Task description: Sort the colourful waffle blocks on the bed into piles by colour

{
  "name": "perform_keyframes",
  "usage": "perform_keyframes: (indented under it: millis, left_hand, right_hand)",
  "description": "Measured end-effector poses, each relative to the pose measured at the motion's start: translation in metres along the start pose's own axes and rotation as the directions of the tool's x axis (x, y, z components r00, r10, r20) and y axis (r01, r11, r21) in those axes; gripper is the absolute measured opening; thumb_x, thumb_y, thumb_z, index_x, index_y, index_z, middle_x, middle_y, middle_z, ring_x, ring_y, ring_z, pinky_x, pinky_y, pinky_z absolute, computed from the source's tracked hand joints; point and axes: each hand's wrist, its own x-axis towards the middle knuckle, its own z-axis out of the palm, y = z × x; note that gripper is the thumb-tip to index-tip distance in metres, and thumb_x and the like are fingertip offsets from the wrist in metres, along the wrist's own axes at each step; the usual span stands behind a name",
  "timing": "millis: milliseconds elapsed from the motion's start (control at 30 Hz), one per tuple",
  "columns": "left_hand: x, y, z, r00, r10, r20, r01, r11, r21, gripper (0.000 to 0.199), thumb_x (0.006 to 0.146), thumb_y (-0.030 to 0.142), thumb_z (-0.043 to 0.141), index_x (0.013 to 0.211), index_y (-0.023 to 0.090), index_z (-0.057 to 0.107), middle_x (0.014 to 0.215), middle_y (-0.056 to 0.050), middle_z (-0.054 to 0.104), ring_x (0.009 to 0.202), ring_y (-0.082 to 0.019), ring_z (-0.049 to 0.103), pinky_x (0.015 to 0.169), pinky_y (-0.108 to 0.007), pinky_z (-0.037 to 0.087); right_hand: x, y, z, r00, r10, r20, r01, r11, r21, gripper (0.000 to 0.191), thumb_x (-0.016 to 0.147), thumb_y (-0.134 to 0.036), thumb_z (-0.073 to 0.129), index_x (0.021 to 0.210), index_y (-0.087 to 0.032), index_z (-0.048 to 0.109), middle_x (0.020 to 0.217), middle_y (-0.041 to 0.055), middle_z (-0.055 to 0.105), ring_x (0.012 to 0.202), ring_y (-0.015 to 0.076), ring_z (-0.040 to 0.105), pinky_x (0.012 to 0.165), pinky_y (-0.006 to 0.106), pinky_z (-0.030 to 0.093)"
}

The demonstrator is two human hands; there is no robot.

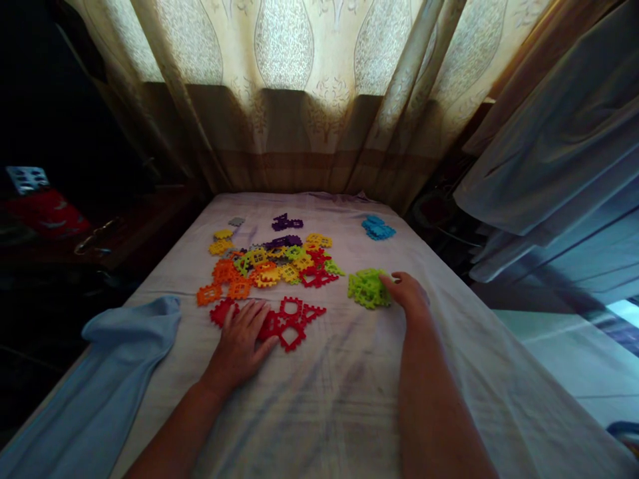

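Observation:
My left hand [244, 339] lies flat, fingers stretched out, over several red interlocking plastic tiles [290, 326] with notched edges. Some of those tiles are hidden beneath it. At the right, my right hand [407, 291] touches the edge of a heap of lime-green tiles [368, 288]; whether its fingers grip one is not clear. Beyond both hands spreads a mixed pile with orange tiles [225, 271], yellow tiles [289, 273], more red tiles [318, 274] and purple tiles [283, 242].
Blue tiles [378, 227] lie at the far right of the sheet-covered surface [344, 392]. Another purple group [287, 222] and a grey tile [236, 221] sit at the back. Light-blue cloth [124, 366] drapes over the left edge. A curtain [309, 140] hangs behind, and fabric hangs at the right.

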Motion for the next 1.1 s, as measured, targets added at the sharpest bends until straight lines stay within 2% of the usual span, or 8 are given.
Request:
perform_keyframes:
  millis: [133,267,400,500,567,700,933,1100]
  left_hand:
    - [0.009,0.005,-0.003,0.998,-0.055,-0.009,0.055,0.998,0.039,0.057,0.094,0.045,0.046,0.144,0.018,0.049,0.149,-0.016,0.051,0.14,-0.033,0.045,0.118,-0.061,0.026]
    - [0.041,0.02,-0.011,0.998,-0.053,0.043,0.052,0.998,0.024,0.052,0.096,0.042,0.043,0.144,0.022,0.05,0.15,-0.012,0.051,0.142,-0.031,0.042,0.119,-0.061,0.022]
    - [0.09,0.036,-0.011,0.991,-0.017,0.133,0.014,0.999,0.029,0.045,0.097,0.04,0.042,0.138,0.025,0.056,0.147,-0.01,0.055,0.143,-0.031,0.041,0.12,-0.064,0.016]
    - [0.116,0.035,-0.004,0.984,-0.023,0.179,0.011,0.997,0.071,0.044,0.097,0.04,0.043,0.135,0.023,0.057,0.147,-0.011,0.055,0.143,-0.033,0.04,0.119,-0.066,0.013]
    - [0.122,0.029,0.0,0.98,-0.023,0.199,0.003,0.995,0.098,0.043,0.097,0.04,0.044,0.134,0.023,0.058,0.146,-0.011,0.056,0.142,-0.034,0.041,0.118,-0.068,0.011]
    - [0.112,0.016,-0.003,0.983,-0.006,0.181,-0.022,0.988,0.152,0.041,0.097,0.041,0.044,0.131,0.024,0.06,0.143,-0.01,0.059,0.141,-0.035,0.043,0.119,-0.069,0.008]
    - [0.07,0.011,-0.018,0.993,-0.072,0.093,0.057,0.986,0.157,0.041,0.097,0.039,0.045,0.129,0.021,0.062,0.14,-0.013,0.06,0.139,-0.038,0.044,0.117,-0.071,0.01]
    - [0.047,0.012,-0.018,0.991,-0.125,0.039,0.121,0.988,0.097,0.04,0.098,0.04,0.043,0.129,0.024,0.063,0.139,-0.011,0.062,0.136,-0.036,0.048,0.117,-0.071,0.012]
  right_hand:
    - [-0.003,-0.005,-0.004,1.0,-0.01,0.017,0.01,1.0,-0.013,0.058,0.092,-0.057,0.05,0.134,-0.019,0.061,0.134,0.015,0.063,0.127,0.0323,0.057,0.103,0.044,0.045]
    - [-0.015,-0.026,-0.008,0.976,-0.142,-0.163,0.142,0.99,-0.006,0.048,0.094,-0.049,0.052,0.129,-0.019,0.066,0.13,0.0158,0.065,0.121,0.0316,0.06,0.1,0.044,0.048]
    - [-0.038,-0.06,0.004,0.881,-0.411,-0.236,0.429,0.903,0.026,0.036,0.093,-0.036,0.053,0.119,-0.018,0.071,0.123,0.013,0.068,0.114,0.0258,0.063,0.1,0.039,0.046]
    - [-0.057,-0.083,0.023,0.777,-0.61,-0.156,0.621,0.784,0.024,0.031,0.092,-0.033,0.055,0.113,-0.019,0.073,0.118,0.0117,0.07,0.111,0.0245,0.062,0.1,0.036,0.045]
    - [-0.068,-0.092,0.035,0.732,-0.676,-0.086,0.679,0.734,0.006,0.028,0.092,-0.033,0.056,0.11,-0.021,0.075,0.115,0.0113,0.07,0.109,0.0251,0.062,0.098,0.036,0.045]
    - [-0.078,-0.1,0.052,0.693,-0.72,-0.027,0.72,0.694,-0.012,0.027,0.093,-0.031,0.055,0.11,-0.023,0.075,0.117,0.0109,0.07,0.11,0.0258,0.061,0.098,0.036,0.044]
    - [-0.101,-0.111,0.072,0.589,-0.808,-0.008,0.807,0.588,-0.051,0.029,0.093,-0.029,0.054,0.114,-0.023,0.073,0.13,0.0115,0.062,0.125,0.028,0.05,0.107,0.043,0.038]
    - [-0.113,-0.12,0.084,0.618,-0.787,0.002,0.783,0.614,-0.098,0.039,0.091,-0.036,0.06,0.127,-0.022,0.066,0.156,0.0151,0.039,0.147,0.0344,0.026,0.114,0.055,0.025]
